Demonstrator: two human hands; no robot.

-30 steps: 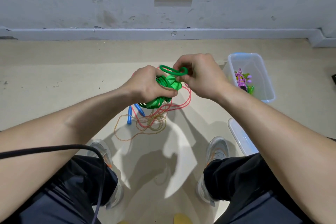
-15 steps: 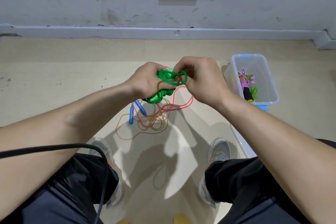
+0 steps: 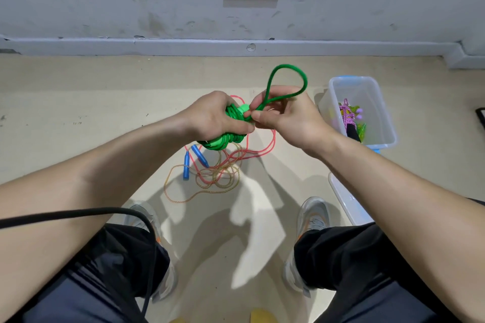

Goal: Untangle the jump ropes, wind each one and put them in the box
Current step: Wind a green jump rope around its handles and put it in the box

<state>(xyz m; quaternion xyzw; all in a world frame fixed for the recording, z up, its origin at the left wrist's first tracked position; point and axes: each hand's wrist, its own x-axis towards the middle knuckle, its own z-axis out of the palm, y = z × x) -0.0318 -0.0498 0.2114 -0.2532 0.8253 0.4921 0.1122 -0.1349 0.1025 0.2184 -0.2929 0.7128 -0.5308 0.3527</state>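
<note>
Lower left of frame: thin black cable [image 3: 78, 214] arcing across the left forearm and down over dark trousers.

Centre, a bit left: left hand [image 3: 210, 118] clenched round a wound bundle of bright green plastic jump rope [image 3: 223, 140], held up in the air above the floor. Coils poking out under the palm and past the knuckles.

Straight below the bundle, on the beige floor [image 3: 78, 102]: pair of blue plastic handles [image 3: 186, 165] close together, tangled with a thin pink-red cord [image 3: 273, 139] and a thin orange-yellow glittery cord [image 3: 168, 186]. All in loose loops, unwound.

Centre, a bit right: right hand [image 3: 288, 118] just beside the left, thumb and forefinger pinching the same green rope right at the bundle. Open green loop [image 3: 288, 65] standing up above the fingers, toward the grey wall.

Right of frame: clear rectangular plastic box with blue rim [image 3: 391, 126] on the floor, near the right wrist, well apart from the floor tangle. Inside it a wound pink-purple jump rope [image 3: 347, 115] plus something green, too small to tell.

Lower right, by the right knee: translucent flat plastic lid [image 3: 346, 202] on the floor, partly hidden by the right forearm
</note>
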